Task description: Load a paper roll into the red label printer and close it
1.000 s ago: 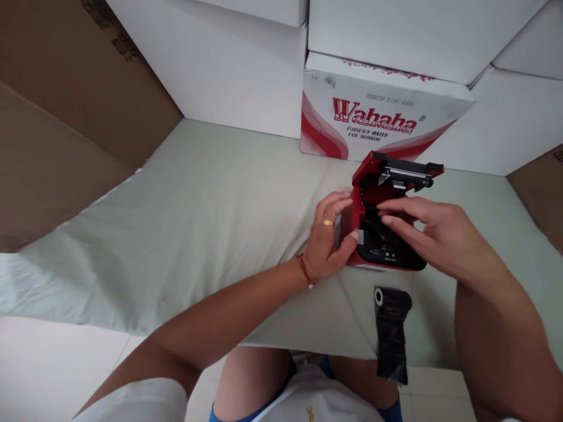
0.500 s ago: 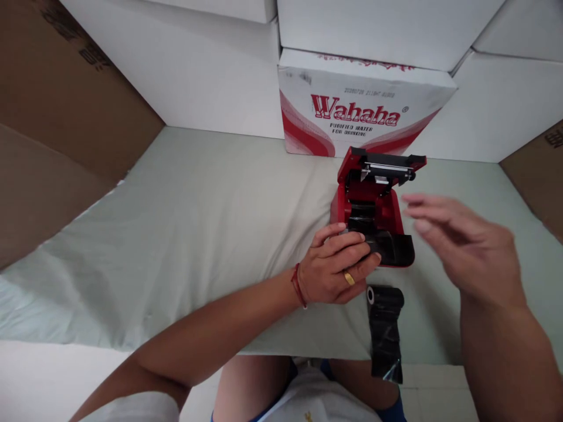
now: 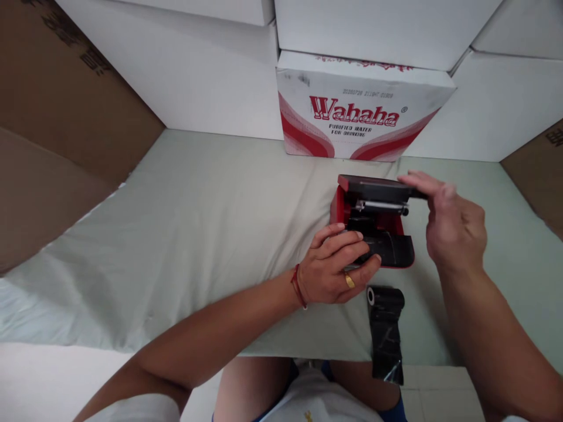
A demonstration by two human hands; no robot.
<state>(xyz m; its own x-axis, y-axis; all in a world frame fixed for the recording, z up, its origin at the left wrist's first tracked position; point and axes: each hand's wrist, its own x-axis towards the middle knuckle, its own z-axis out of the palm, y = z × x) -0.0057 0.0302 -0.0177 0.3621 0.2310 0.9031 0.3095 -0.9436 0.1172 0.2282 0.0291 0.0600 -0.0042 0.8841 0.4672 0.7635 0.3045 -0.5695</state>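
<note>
A red and black machine that looks like a label printer (image 3: 335,210) sits on the cloth, its hinged lid (image 3: 373,189) partly lowered over the red inside. Black film-like material (image 3: 387,249) lies across its front lip. My left hand (image 3: 336,266) grips the front left of the machine, fingers over the lip and the black film; the thumb side is partly hidden. At the lid's right edge, my right hand (image 3: 455,220) has its fingers on top, slightly blurred. Nearer to me lies a roll of black ribbon (image 3: 386,298), its loose end hanging over the table edge.
A Wahaha water carton (image 3: 365,105) stands behind the machine, among stacked white boxes (image 3: 211,76). Brown cardboard (image 3: 83,117) borders the left, with more at the far right. Pale green cloth (image 3: 197,217) covers the table, whose front edge runs above my lap.
My right hand has moved left and onto the lid, which has swung down from its raised position. My left hand has stayed at the machine's front.
</note>
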